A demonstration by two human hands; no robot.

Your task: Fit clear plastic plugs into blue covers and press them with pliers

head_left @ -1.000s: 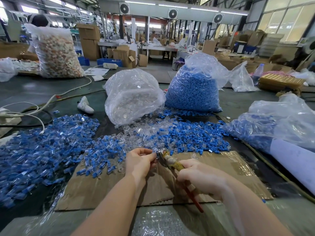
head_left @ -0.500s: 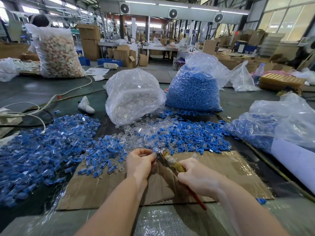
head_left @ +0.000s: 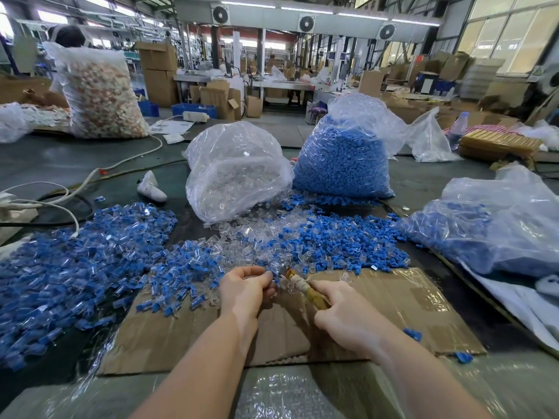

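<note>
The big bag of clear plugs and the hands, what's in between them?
Head view: between the bag of clear plugs and the hands lies a loose heap of clear plugs and blue covers on the table.

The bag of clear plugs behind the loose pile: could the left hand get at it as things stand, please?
Probably not at once: the left hand is pinching a part against the pliers. Otherwise only low loose parts lie before the bag of clear plugs.

Both forearms are bare to the hands (head_left: 245, 293), no sleeves or gloves.
</note>
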